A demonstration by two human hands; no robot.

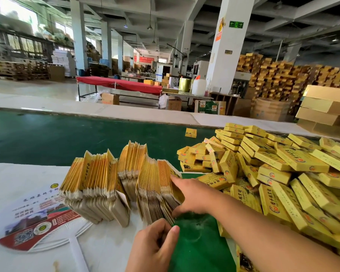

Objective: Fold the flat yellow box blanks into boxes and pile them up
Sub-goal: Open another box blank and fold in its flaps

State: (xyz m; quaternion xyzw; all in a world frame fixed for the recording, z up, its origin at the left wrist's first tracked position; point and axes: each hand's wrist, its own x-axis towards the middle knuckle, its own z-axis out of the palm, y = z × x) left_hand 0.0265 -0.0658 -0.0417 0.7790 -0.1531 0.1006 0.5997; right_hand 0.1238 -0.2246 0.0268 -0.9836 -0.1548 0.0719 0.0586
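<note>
Blanks: we see the flat yellow blanks [124, 181] standing on edge in a packed row on the white sheet [18, 173], in front of us and a little left of centre.
Long axis: the row runs left to right; each blank's broad face looks along the row, and the tops lean and fan unevenly, some groups taller than others.
Right hand: our right hand [190, 195] reaches in from the right and grips the right end of the row, forefinger stretched over the top edges and thumb curled under the lower corner.
Left hand: our left hand [155, 246] comes up from below, fingers curled, pinching the lower edges of the last few blanks at the row's right end.
Folded boxes: the heap of folded boxes [279, 173] lies to the right, touching our right forearm, boxes pointing every way.
Stray box: one single box [191, 132] stands alone on the green belt [47, 134], apart from the heap.
Edges: the white sheet ends just right of the row, where green surface shows beneath our hands.
Open room: we see bare green belt behind the row and to the left, and white sheet left of the blanks.
Fan: a printed hand fan [37, 222] lies flat at left, just beside the row.
Writing: the boxes carry red round emblems and dark characters, and the fan has a code square; we cannot read any of it.
</note>
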